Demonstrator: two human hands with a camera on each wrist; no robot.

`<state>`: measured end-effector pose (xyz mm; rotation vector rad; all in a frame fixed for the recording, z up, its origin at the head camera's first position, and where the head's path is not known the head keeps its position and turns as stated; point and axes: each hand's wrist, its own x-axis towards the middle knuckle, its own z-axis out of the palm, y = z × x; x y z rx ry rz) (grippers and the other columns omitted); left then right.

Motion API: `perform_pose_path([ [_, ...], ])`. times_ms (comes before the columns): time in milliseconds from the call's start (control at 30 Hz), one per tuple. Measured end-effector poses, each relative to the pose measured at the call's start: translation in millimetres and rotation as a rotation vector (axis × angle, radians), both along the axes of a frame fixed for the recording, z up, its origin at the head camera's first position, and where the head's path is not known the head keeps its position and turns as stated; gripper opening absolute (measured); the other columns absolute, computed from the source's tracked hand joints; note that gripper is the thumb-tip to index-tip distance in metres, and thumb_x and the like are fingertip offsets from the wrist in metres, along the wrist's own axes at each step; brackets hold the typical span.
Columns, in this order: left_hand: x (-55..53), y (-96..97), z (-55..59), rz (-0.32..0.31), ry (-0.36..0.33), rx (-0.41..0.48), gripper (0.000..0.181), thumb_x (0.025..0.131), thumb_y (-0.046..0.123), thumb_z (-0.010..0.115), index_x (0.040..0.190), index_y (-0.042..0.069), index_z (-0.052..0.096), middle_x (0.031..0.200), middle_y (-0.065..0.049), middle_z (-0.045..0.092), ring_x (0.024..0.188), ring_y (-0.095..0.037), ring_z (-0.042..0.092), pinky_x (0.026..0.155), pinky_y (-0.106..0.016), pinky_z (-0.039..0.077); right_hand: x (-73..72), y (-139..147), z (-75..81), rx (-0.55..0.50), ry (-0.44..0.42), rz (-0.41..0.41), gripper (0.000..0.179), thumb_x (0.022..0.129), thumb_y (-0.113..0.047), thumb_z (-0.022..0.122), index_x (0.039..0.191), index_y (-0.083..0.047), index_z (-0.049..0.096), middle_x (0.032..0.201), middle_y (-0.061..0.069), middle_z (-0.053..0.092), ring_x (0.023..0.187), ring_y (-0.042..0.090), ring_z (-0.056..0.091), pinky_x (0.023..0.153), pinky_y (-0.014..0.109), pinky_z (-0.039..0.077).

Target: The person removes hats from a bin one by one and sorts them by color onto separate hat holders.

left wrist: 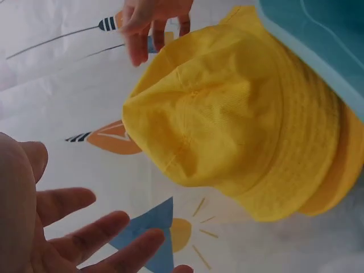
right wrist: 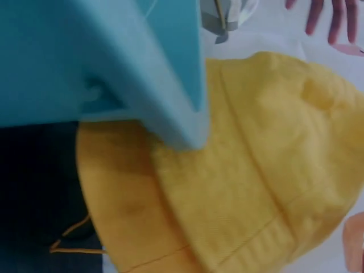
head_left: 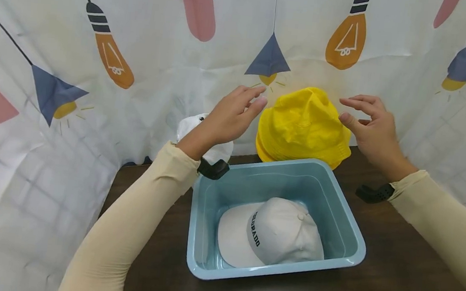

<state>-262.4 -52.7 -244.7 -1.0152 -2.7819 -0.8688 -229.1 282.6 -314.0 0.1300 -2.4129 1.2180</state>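
Observation:
A stack of yellow bucket hats (head_left: 304, 124) stands behind the blue bin (head_left: 346, 212), against the patterned cloth. My left hand (head_left: 233, 115) is raised at its left side, fingers apart and loosely bent. On the other side hovers my right hand (head_left: 373, 128), fingers and thumb parted, holding nothing. In the left wrist view, a gap shows between the left fingers (left wrist: 91, 239) and the crown of the top hat (left wrist: 210, 114). The right wrist view shows a second brim (right wrist: 119, 193) under the upper one. Inside the bin lies a white cap (head_left: 288, 230) with dark COLORADO lettering, its bill to the left.
A white cap (head_left: 221, 153) sits behind the bin's left corner, partly hidden by my left hand and wrist. The bin rests on a dark wooden table (head_left: 153, 269). White cloth (head_left: 152, 63) printed with lamps and bulbs hangs at the back and sides. An orange cord (right wrist: 74, 250) shows beside the yellow brims.

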Motion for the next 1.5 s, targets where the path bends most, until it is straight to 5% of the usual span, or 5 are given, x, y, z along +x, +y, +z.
perform_pose_path([
  [167,-23.4,19.7,-2.5,-0.013,-0.011,-0.034,0.051,0.11,0.045,0.037,0.151,0.018,0.051,0.15,-0.002,0.053,0.13,-0.02,0.054,0.112,-0.038,0.045,-1.2,0.9,-13.7,-0.025,0.011,-0.037,0.041,0.098,-0.039,0.068,0.136,-0.024,0.068,0.135,-0.008,0.052,0.125,0.011,0.043,0.095,0.033,0.04],
  [533,-55.5,44.5,-23.7,-0.005,-0.069,-0.022,0.054,0.107,0.042,0.05,0.158,0.032,0.037,0.152,0.002,0.05,0.129,-0.018,0.055,0.111,-0.033,0.046,-5.2,7.9,-35.6,-0.056,0.023,-0.034,0.041,0.097,-0.039,0.07,0.134,-0.022,0.069,0.128,-0.012,0.053,0.119,0.004,0.043,0.093,0.034,0.039],
  [833,-61.6,53.7,-32.2,0.006,-0.086,-0.055,0.055,0.103,0.042,0.056,0.155,0.034,0.041,0.141,0.003,0.057,0.125,-0.017,0.053,0.106,-0.031,0.047,-10.0,8.9,-52.0,-0.135,0.052,-0.01,0.038,0.095,-0.029,0.073,0.131,-0.015,0.071,0.121,-0.019,0.052,0.115,0.003,0.044,0.087,0.024,0.038],
  [1133,-59.5,62.2,-33.0,0.061,0.006,-0.094,0.041,0.102,0.035,0.06,0.143,0.028,0.06,0.134,0.004,0.066,0.126,-0.015,0.058,0.109,-0.031,0.046,-3.5,-2.8,-46.8,-0.248,0.091,0.006,0.032,0.096,-0.017,0.073,0.116,0.008,0.073,0.121,0.0,0.057,0.102,0.008,0.053,0.079,0.009,0.049],
  [1500,-59.2,57.8,-45.7,0.159,-0.044,-0.239,0.034,0.102,0.038,0.059,0.133,0.028,0.07,0.14,0.008,0.062,0.132,-0.017,0.055,0.109,-0.044,0.047,-16.4,13.8,-78.5,-0.168,-0.003,-0.088,0.044,0.097,-0.036,0.07,0.113,0.004,0.076,0.117,-0.013,0.053,0.11,0.004,0.044,0.08,0.006,0.047],
])
